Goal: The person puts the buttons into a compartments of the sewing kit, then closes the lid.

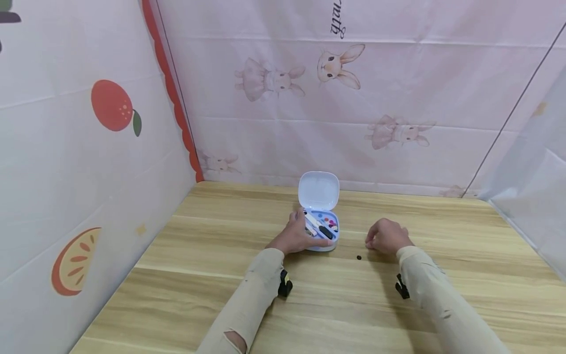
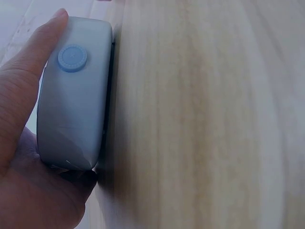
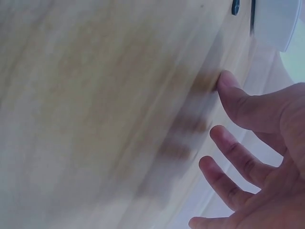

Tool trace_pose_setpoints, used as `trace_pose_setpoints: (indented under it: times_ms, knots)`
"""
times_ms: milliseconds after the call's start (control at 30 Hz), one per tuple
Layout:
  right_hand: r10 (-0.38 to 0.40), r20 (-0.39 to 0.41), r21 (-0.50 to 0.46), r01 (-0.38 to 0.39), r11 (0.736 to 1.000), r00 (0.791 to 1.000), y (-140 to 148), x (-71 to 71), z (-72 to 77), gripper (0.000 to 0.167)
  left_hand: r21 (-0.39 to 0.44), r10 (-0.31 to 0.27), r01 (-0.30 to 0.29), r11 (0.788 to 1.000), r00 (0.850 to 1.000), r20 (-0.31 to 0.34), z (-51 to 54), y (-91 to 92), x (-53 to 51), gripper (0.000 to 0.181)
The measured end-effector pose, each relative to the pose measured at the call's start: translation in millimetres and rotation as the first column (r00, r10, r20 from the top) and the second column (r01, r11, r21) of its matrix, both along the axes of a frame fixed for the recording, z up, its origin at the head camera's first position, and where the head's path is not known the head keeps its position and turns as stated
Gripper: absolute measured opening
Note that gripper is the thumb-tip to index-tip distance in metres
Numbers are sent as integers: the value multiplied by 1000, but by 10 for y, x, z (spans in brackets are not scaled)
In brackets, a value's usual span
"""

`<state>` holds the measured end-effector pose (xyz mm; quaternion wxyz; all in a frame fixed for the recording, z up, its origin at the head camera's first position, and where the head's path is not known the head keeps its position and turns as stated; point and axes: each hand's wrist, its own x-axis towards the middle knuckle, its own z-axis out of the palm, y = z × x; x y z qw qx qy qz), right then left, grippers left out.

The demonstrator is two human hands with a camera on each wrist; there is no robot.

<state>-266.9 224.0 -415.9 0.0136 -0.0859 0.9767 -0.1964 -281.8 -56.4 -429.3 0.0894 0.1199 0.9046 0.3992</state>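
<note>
My left hand (image 1: 297,237) grips the left side of a small sewing-kit box (image 1: 334,244), with the thumb along its front and the fingers round the far side. The white lid (image 1: 319,191) stands raised at the back. Inside lie colored round pieces (image 1: 327,221) and a black-ended tool (image 1: 326,232). In the left wrist view a round blue knob (image 2: 73,57) shows on the box's side wall. To the right of the box, a small black button (image 1: 359,257) lies on the table. Just beyond it is my right hand (image 3: 267,157), its fingers loosely bent, with nothing visible in them.
The wood-grain table (image 1: 199,275) meets a pink rabbit-print curtain (image 1: 283,152) at the back. On the left hangs a white fruit-print curtain (image 1: 44,172), and another pale sheet (image 1: 539,187) stands at the right. Both wrists wear black straps with buckles (image 1: 285,284).
</note>
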Motion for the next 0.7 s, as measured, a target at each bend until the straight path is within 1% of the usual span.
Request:
trace_pose_setpoints:
  times_ms: [433, 700]
  knots:
    - [-15, 5, 17, 15, 1000, 1000, -10, -71, -77, 11, 2, -7, 7, 1000, 1000, -12, -10, -7, -9, 134]
    - [-5, -28, 28, 6, 1000, 1000, -27, -58, -67, 16, 12, -4, 4, 1000, 1000, -10, -5, -4, 8, 133]
